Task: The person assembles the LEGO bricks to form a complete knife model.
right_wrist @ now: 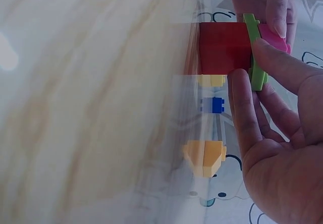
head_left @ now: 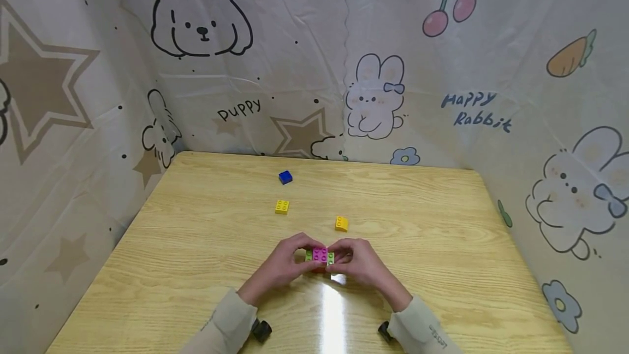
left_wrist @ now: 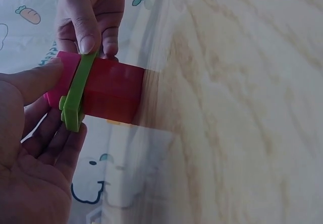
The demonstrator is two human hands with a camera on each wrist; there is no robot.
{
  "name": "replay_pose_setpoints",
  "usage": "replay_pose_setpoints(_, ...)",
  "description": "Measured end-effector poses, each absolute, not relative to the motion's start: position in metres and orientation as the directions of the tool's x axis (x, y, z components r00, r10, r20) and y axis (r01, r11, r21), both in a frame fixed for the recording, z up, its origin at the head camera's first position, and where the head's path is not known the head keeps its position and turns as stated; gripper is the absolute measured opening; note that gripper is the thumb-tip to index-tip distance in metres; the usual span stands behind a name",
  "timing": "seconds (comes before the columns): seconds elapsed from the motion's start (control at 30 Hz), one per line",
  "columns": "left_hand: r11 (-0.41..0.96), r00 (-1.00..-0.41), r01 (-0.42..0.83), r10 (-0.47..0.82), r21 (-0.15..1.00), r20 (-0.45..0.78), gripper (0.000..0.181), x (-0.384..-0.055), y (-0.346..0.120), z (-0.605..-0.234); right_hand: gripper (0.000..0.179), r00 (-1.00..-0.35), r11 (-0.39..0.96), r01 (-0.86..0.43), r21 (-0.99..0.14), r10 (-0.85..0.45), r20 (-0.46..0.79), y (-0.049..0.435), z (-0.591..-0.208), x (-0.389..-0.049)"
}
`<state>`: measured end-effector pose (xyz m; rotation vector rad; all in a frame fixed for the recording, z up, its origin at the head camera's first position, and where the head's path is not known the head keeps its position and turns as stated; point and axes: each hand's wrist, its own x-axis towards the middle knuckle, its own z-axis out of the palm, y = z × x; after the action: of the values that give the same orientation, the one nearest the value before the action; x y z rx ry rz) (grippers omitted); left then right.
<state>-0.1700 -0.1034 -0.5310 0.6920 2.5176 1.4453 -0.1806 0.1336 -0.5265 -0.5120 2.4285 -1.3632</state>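
A stack of toy building bricks stands on the table between both hands. At its bottom is a red brick (left_wrist: 113, 90), with a thin green brick (right_wrist: 256, 75) lying across it and sticking out at both ends. On top sits a pink brick (head_left: 320, 255), studs up. My left hand (head_left: 285, 260) pinches the pink brick, its thumb pressed on the near side and fingers behind. From the other side, my right hand (head_left: 362, 261) grips the green brick's right end, thumb in front, fingers at the back beside the red brick.
Beyond the hands lie an orange-yellow brick (head_left: 341, 224) with a sloped side, a yellow brick (head_left: 282, 207) and, farthest back, a blue brick (head_left: 285, 177). Printed cloth (head_left: 304, 70) encloses the wooden table (head_left: 417, 206) at the back and sides.
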Motion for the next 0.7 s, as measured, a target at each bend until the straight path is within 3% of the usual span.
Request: replay_pose_setpoints(0.7, 0.407, -0.871, 0.339, 0.476, 0.848, 0.119, 0.032, -0.1684, -0.1055, -0.5306, 0.036, -0.895, 0.468, -0.146, -0.871, -0.438, -0.086, 0.1326, -0.5235, -0.1792)
